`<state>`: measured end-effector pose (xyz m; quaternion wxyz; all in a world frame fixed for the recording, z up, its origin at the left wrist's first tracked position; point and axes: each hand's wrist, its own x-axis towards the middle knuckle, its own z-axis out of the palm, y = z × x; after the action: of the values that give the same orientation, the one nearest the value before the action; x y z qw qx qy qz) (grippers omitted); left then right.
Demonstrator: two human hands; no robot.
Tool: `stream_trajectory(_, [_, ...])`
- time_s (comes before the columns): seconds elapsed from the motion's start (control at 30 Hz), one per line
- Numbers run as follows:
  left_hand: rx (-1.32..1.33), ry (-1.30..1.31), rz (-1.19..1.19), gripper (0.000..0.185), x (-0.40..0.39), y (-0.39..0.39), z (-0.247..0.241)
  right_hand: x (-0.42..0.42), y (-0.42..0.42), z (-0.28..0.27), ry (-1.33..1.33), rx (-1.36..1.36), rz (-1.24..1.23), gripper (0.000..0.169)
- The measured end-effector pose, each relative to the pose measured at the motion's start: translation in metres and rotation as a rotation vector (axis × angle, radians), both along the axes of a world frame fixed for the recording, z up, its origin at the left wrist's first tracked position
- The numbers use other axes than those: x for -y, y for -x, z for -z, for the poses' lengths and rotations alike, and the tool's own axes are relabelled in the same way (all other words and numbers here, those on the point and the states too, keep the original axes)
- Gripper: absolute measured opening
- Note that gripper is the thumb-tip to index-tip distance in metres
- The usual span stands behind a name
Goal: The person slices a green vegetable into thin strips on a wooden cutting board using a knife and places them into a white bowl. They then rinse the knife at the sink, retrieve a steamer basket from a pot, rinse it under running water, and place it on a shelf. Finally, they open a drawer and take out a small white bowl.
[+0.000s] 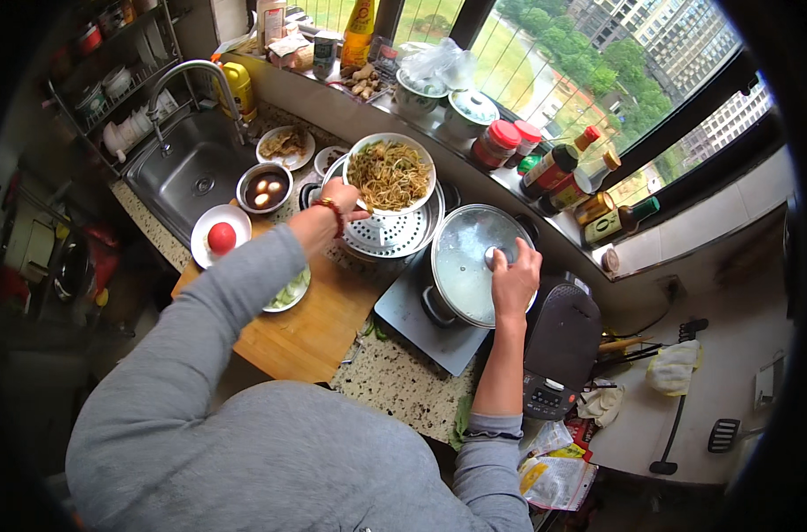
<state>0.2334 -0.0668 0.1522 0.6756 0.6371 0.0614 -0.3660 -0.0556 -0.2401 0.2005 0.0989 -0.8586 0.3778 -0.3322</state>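
Observation:
My left hand [340, 198] grips the near left rim of a white bowl of brown noodles [390, 174]. The bowl is above a perforated metal steamer tray [385, 234] and hides part of it. With the fingertips of my right hand [515, 279] I hold the knob of a glass lid [467, 266]. This lid lies over a large pot [438, 307], which stands on a flat induction cooktop [437, 339]. Under my left forearm are a wooden cutting board [304, 339] and a partly hidden plate of pale green slices [290, 292].
Left of the steamer are a bowl of eggs in dark liquid [264, 189], a plate with a tomato [221, 238] and the sink [197, 166]. A dark electric appliance [563, 346] stands close to my right forearm. Jars and bottles [553, 169] line the windowsill.

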Motion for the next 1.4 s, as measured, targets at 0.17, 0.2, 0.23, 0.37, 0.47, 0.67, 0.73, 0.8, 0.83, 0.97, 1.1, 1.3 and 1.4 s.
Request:
stream_trajectory(0.17, [0.138, -0.039, 0.227, 0.026, -0.102, 0.023, -0.051, -0.099, 0.015, -0.024, -0.265, 0.212, -0.297, 0.022])
stream_trajectory(0.2, [0.143, -0.029, 0.238, 0.025, -0.126, 0.030, -0.045, -0.119, 0.015, -0.016, -0.380, 0.214, -0.390, 0.019])
stream_trajectory(0.23, [0.146, -0.011, 0.255, 0.025, -0.147, 0.040, -0.038, -0.136, 0.016, -0.010, -0.490, 0.213, -0.477, 0.016])
stream_trajectory(0.37, [-0.016, -0.143, 0.242, 0.039, -0.219, 0.092, 0.002, -0.148, -0.001, 0.001, -0.509, 0.149, -0.466, 0.015])
stream_trajectory(0.47, [-0.056, -0.178, 0.232, 0.038, -0.247, 0.133, 0.056, -0.116, -0.047, 0.001, -0.345, 0.011, -0.499, 0.017])
stream_trajectory(0.67, [-0.147, -0.069, 0.010, 0.039, -0.257, 0.189, 0.108, -0.069, -0.239, 0.054, -0.289, -0.340, -0.475, 0.045])
stream_trajectory(0.73, [-0.156, -0.083, -0.018, 0.039, -0.259, 0.196, 0.125, -0.064, -0.292, 0.090, -0.332, -0.487, -0.360, 0.063])
stream_trajectory(0.8, [-0.185, -0.085, -0.023, 0.036, -0.262, 0.202, 0.136, -0.053, -0.322, 0.122, -0.281, -0.535, -0.301, 0.070])
stream_trajectory(0.83, [-0.173, -0.105, -0.015, 0.033, -0.262, 0.203, 0.137, -0.054, -0.330, 0.134, -0.275, -0.498, -0.260, 0.068])
stream_trajectory(0.97, [-0.079, -0.176, 0.028, 0.030, -0.276, 0.209, 0.171, -0.086, -0.342, 0.134, -0.345, -0.483, -0.228, 0.052])
stream_trajectory(1.1, [-0.130, -0.142, 0.003, 0.030, -0.280, 0.203, 0.170, -0.089, -0.348, 0.142, -0.270, -0.429, -0.196, 0.045])
stream_trajectory(1.3, [-0.119, -0.134, 0.057, 0.032, -0.280, 0.196, 0.170, -0.041, -0.343, 0.143, -0.542, -0.287, -0.114, 0.041])
stream_trajectory(1.4, [-0.112, -0.150, 0.128, 0.033, -0.281, 0.194, 0.182, -0.022, -0.298, 0.135, -0.808, 0.178, -0.228, 0.046])
